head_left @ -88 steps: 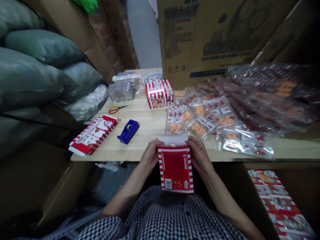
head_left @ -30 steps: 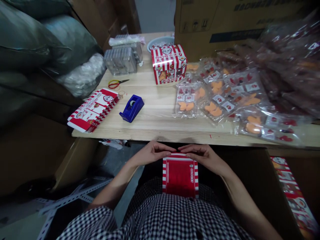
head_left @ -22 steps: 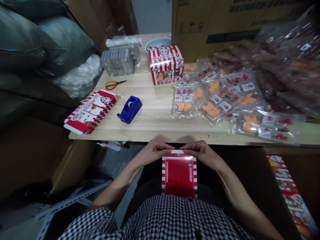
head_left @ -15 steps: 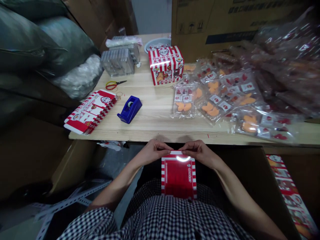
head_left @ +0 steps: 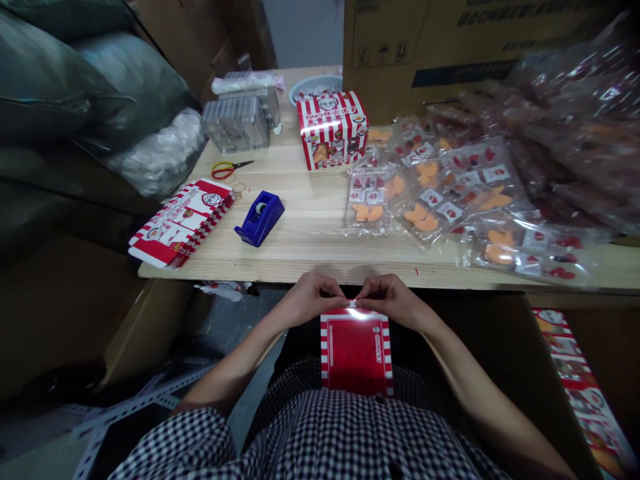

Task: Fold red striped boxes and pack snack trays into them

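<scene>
A red box with striped red-and-white borders (head_left: pixel 356 353) rests against my lap, below the table's front edge. My left hand (head_left: pixel 317 297) pinches the left part of its white top edge between thumb and fingers. Close beside it, my right hand (head_left: pixel 387 299) pinches the same edge from the right. The two sets of fingertips almost meet at the middle. Whether the box is flat or opened out is hard to see from above.
A blue tape dispenser (head_left: pixel 260 219), scissors (head_left: pixel 230 169) and a stack of flat printed boxes (head_left: pixel 181 223) lie left on the wooden table (head_left: pixel 300 250). A made-up striped box (head_left: pixel 333 130) stands at the back. Clear bags with orange pieces (head_left: pixel 423 217) spread over the right.
Both hands have slid inward along the top edge, so the fingertips are closer together. My fingers are more curled, and the box has tilted slightly.
</scene>
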`<state>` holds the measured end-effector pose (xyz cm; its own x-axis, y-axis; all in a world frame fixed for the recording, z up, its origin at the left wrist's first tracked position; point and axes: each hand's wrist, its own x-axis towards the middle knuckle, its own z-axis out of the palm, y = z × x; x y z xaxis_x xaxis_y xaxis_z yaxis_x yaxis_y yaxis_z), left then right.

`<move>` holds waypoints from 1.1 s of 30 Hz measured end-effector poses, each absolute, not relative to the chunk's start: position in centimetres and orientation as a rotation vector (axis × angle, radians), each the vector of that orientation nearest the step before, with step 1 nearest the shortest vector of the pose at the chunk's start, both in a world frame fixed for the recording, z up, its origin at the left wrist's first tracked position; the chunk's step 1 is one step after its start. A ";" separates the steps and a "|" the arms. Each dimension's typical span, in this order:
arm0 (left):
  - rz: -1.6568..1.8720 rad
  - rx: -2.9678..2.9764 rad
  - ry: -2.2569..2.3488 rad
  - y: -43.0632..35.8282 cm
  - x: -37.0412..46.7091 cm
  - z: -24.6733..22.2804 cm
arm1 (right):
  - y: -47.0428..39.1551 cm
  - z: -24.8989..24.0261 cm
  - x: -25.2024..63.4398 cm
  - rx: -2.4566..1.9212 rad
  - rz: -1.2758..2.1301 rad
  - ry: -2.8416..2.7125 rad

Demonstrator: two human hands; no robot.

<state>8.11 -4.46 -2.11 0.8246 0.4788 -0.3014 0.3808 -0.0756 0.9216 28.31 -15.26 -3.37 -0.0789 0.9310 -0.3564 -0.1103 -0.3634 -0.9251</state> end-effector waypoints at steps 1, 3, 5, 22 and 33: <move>0.108 1.710 0.680 -4.6 8.1 -2.1 | -15.4 -3.4 28.3 -1.347 1.563 -0.966; 0.134 1.730 0.689 -5.0 7.8 -2.1 | -15.9 -3.4 28.2 -1.351 1.526 -0.980; 0.150 1.737 0.700 -5.4 7.5 -1.8 | -16.7 -3.2 27.9 -1.358 1.504 -0.973; 0.156 1.715 0.624 -8.5 4.3 0.9 | -21.9 -1.9 28.4 -1.420 1.387 -1.266; 0.042 1.312 0.564 -6.0 5.0 0.1 | -21.1 -1.6 28.0 -1.443 1.379 -1.270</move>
